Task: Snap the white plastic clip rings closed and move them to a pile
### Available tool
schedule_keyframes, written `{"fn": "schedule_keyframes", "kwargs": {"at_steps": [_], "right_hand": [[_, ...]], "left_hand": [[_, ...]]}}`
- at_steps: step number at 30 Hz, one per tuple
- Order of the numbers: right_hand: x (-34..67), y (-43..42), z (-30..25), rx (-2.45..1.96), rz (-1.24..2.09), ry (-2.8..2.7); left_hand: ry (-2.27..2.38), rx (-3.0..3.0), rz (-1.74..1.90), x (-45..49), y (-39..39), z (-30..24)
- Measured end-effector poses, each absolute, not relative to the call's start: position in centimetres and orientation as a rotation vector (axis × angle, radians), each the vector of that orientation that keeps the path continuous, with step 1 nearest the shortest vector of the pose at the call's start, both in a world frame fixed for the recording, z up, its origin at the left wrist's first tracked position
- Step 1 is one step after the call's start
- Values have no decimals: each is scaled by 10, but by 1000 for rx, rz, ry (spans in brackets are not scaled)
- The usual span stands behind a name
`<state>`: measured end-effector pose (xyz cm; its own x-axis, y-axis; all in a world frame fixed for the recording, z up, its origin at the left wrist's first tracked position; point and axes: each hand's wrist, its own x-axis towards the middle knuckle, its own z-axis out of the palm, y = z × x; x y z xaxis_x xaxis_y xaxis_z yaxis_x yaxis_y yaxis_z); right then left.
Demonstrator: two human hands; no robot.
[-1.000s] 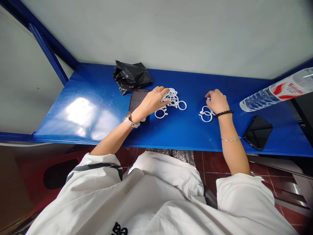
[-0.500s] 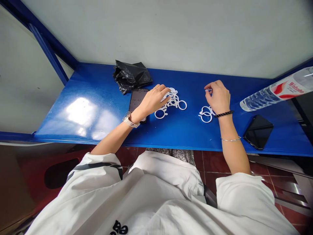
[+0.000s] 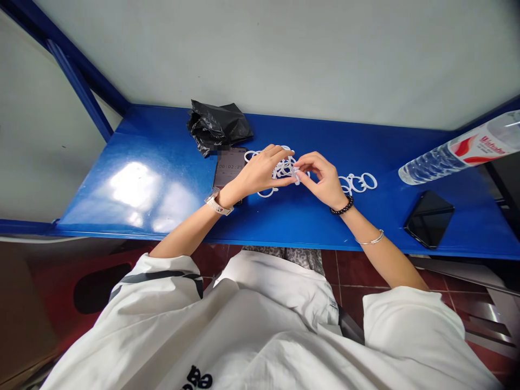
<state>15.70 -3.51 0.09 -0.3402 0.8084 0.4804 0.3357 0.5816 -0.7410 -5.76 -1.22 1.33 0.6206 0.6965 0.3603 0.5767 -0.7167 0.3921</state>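
Note:
A heap of white plastic rings lies on the blue shelf in front of me. My left hand rests on the heap with its fingers curled onto the rings. My right hand meets it at the heap's right side, thumb and fingers pinched on a white ring. A smaller group of white rings lies to the right, apart from both hands.
A phone with a running timer lies under my left wrist. A crumpled black bag sits behind it. A water bottle lies at the right, a dark phone near the front edge.
My right hand left the small group of rings and moved left to the heap, meeting my left hand. The left hand stayed on the heap.

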Motion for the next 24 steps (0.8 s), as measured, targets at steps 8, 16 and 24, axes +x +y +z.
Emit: {"fn": "schedule_keyframes", "kwargs": {"at_steps": [8, 16, 24], "right_hand": [[152, -41, 0, -897, 824, -1818], [153, -41, 3, -880, 784, -1822], [152, -41, 5, -993, 721, -1811]], "left_hand": [[898, 2643, 688, -51, -15, 6], [933, 2666, 695, -50, -15, 1], [900, 2677, 706, -51, -16, 2]]}}
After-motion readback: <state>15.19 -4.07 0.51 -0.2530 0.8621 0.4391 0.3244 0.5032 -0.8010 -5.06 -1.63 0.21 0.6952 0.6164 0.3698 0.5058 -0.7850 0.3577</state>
